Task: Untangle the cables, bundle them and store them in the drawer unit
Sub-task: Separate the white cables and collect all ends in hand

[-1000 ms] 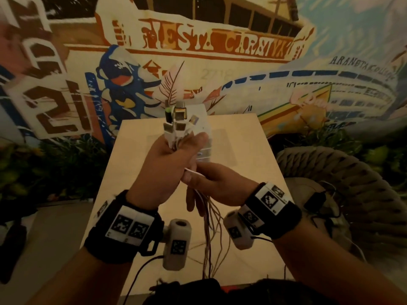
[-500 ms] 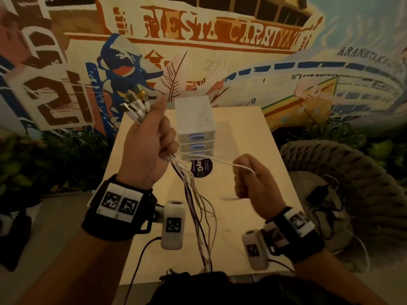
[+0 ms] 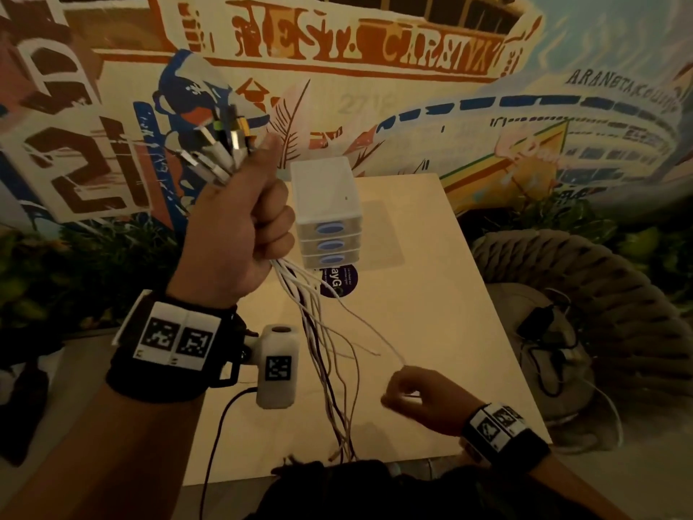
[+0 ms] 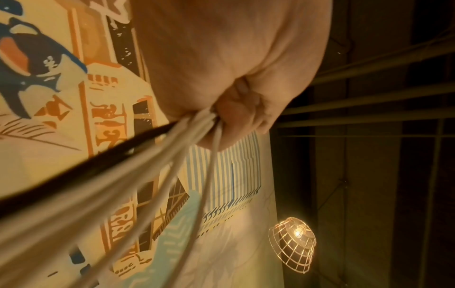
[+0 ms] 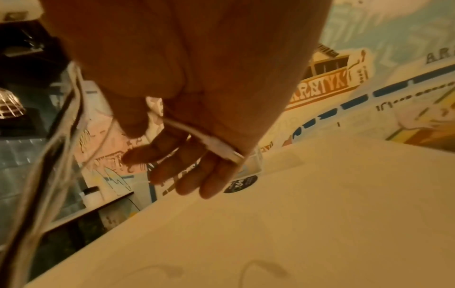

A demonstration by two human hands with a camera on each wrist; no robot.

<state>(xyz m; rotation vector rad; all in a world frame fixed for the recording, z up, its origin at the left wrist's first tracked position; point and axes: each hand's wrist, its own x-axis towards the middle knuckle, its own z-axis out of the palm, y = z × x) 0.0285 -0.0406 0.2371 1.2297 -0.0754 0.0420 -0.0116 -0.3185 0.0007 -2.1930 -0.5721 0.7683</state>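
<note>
My left hand [image 3: 240, 227] is raised left of the drawer unit and grips a bundle of cables [image 3: 322, 350]. Their metal plugs [image 3: 225, 144] stick up above the fist and the strands hang down to the table's near edge. In the left wrist view the cables [image 4: 157, 155] run out from under my curled fingers [image 4: 241, 109]. My right hand [image 3: 420, 399], low over the table's near right, holds the far end of one white cable [image 3: 375, 339] pulled sideways out of the bundle. Its end [image 5: 214, 143] lies across that hand's fingers. The white three-drawer unit [image 3: 326, 204] stands with all drawers closed.
The unit stands on a pale wooden table [image 3: 431, 332] with a round dark sticker [image 3: 339, 281] in front of it. A woven chair [image 3: 581, 294] with a black device and cords [image 3: 540, 324] is at the right. A painted mural wall is behind.
My left hand lifted the bundle up and to the left, uncovering the drawer unit. My right hand drew one white cable down and to the right, away from the bundle.
</note>
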